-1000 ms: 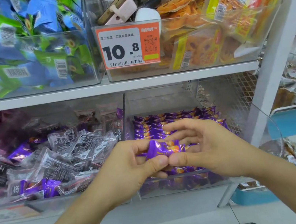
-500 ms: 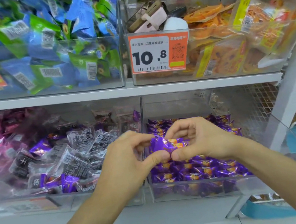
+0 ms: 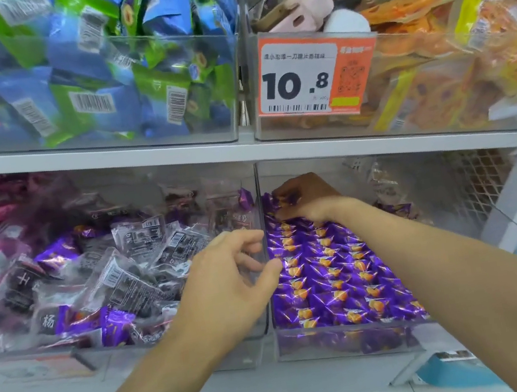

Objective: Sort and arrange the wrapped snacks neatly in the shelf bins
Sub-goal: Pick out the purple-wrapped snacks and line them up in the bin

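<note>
- The right hand (image 3: pixel 305 200), at the middle of the frame, reaches to the back of the clear bin (image 3: pixel 346 340) and pinches a purple candy (image 3: pixel 273 201) at the far end of the rows.
- The purple candies (image 3: pixel 329 272) lie in neat rows under and in front of that hand.
- The left hand (image 3: pixel 230 284) hovers loosely curled and empty, just left of the rows, by the bin's dividing wall.

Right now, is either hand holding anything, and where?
The right hand pinches a purple wrapped snack at the bin's back, fingers round its middle. The left hand holds nothing.
</note>
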